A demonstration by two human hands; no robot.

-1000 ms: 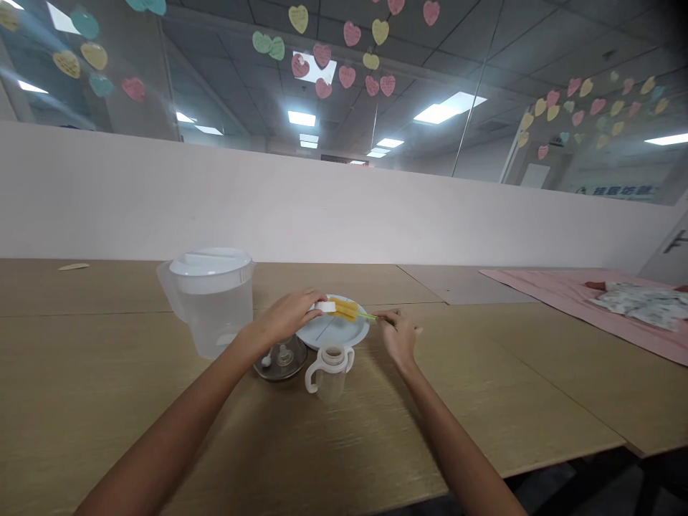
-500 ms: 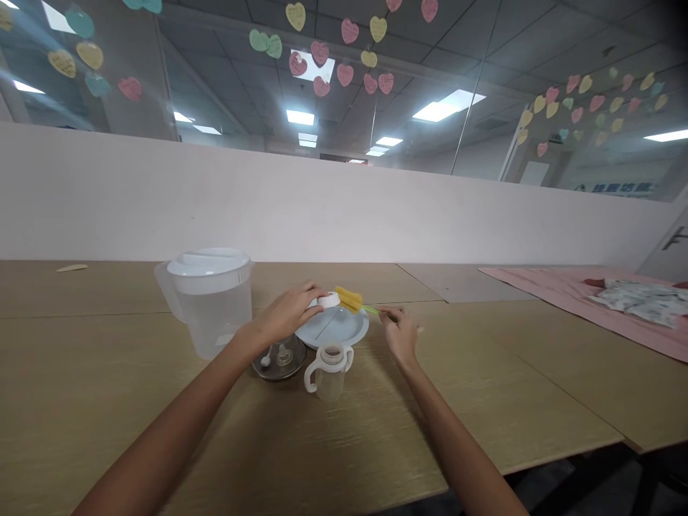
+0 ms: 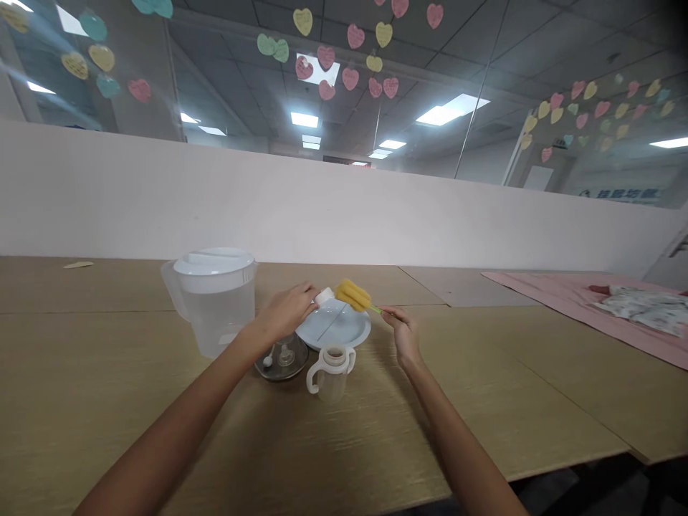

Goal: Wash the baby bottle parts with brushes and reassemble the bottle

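Note:
My left hand (image 3: 293,309) grips a small white ring-like cap (image 3: 324,296) above the back left of a white plate (image 3: 344,333). Pinched in my right hand (image 3: 401,331) is the thin green handle of a brush with a yellow sponge head (image 3: 353,294). The sponge hangs over the plate's back edge, just right of the cap. In front of the plate stands an uncapped clear bottle with white handles (image 3: 332,376). A dark round dish (image 3: 282,360) left of it holds a clear nipple-like piece and a small white-ended item, partly behind my left arm.
A lidded translucent pitcher (image 3: 218,308) stands left of the dish. On the right, a pink cloth (image 3: 542,297) carries a patterned garment (image 3: 648,308). A flat beige piece (image 3: 78,264) lies at the far left. The wooden table (image 3: 484,387) meets a white wall behind.
The yellow sponge has lifted slightly and parted from the cap. The cap has tilted and shifted a little left in my left hand. The whole view has shifted slightly.

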